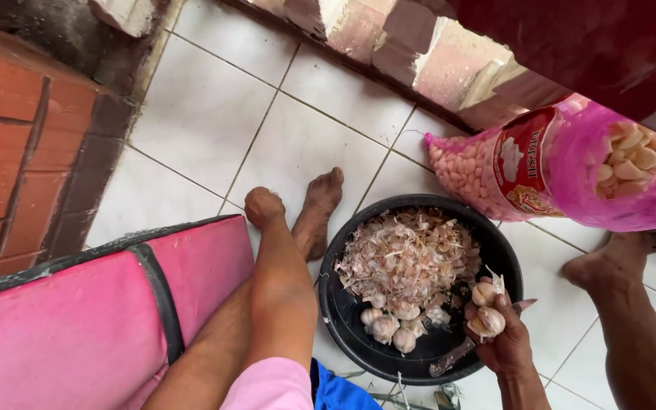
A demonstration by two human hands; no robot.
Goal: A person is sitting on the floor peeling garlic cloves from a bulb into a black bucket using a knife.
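Observation:
My right hand [504, 342] hovers over the near right rim of a round black basin [343, 307] on the white tiled floor. Its fingers are closed around two garlic bulbs [487, 310] and a small knife [453, 357] that points down-left. Inside the basin lies a heap of papery garlic skins [408, 254], with several whole bulbs [389, 326] at the near side. A pink mesh bag of peeled garlic cloves [480, 171] lies just beyond the basin, its open end [632, 163] raised close to the camera. My left hand is out of view.
My bare legs frame the basin, one foot [320, 205] at its left, the other [620, 258] at the right. A pink cushion with a black strap [77, 319] fills the lower left. Red brick walls [17, 144] stand left and behind. Blue cloth [339, 391] lies beside my knee.

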